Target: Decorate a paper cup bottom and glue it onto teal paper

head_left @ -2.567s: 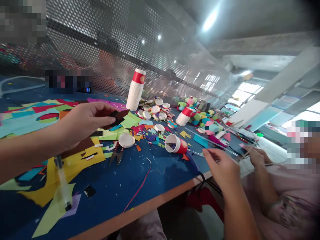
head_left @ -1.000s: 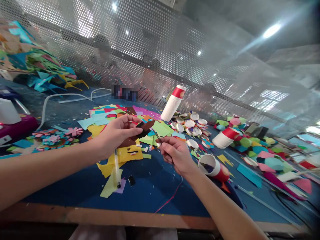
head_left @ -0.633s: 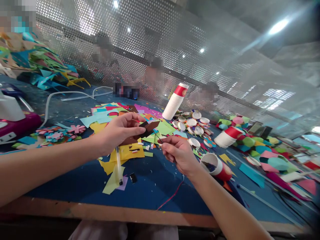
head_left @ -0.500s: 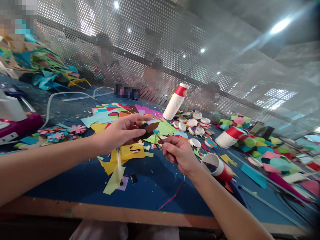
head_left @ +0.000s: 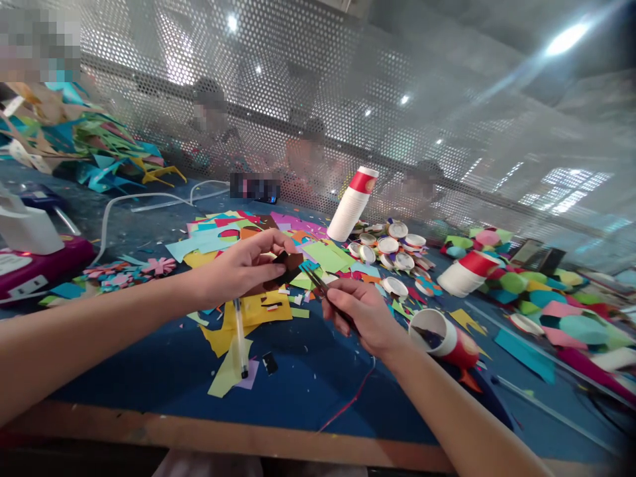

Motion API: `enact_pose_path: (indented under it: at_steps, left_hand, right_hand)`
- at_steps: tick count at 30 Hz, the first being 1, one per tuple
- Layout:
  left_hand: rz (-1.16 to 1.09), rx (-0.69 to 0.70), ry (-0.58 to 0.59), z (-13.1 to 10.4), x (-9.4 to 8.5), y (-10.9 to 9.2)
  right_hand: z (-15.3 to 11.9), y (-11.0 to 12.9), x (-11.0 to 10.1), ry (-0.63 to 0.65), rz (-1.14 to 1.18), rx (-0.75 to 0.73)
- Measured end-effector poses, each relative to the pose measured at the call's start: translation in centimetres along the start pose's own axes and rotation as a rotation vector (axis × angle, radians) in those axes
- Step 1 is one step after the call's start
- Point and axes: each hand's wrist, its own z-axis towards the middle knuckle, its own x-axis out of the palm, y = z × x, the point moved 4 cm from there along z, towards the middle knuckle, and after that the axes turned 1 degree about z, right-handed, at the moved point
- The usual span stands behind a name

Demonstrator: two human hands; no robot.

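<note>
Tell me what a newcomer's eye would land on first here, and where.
The tall stack of paper cups would probably grab the eye first, rising just right of centre before the mesh screen. Next come the bright paper scraps strewn over the blue table. Mid-picture, the left hand holds dark paper, and the right hand holds scissors close to it.

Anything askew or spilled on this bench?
Yes: a red-and-white paper cup right of the right hand lies on its side, dark contents inside. Loose paper scraps litter the blue tabletop. The tall cup stack appears to lean, but the tilted view may cause that.
</note>
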Motion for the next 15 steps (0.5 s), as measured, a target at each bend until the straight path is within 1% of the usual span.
enact_pose_path:
  at_steps: [4, 8, 11, 15]
  left_hand:
    - [0.022, 0.034, 0.046, 0.1, -0.2, 0.0]
    - [0.049, 0.083, 0.066, 0.2, -0.6, 0.1]
    - [0.112, 0.183, 0.075, 0.2, -0.6, -0.2]
    - [0.228, 0.373, 0.094, 0.0, -0.5, -1.1]
  right_hand:
    - [-0.4, 0.2, 0.2, 0.019, -0.03, 0.005]
    - [-0.8, 0.3, 0.4, 0.051, -0.04, 0.017]
    - [-0.9, 0.3, 0.5, 0.059, -0.037, 0.021]
    - [-0.8, 0.3, 0.5, 0.053, -0.037, 0.023]
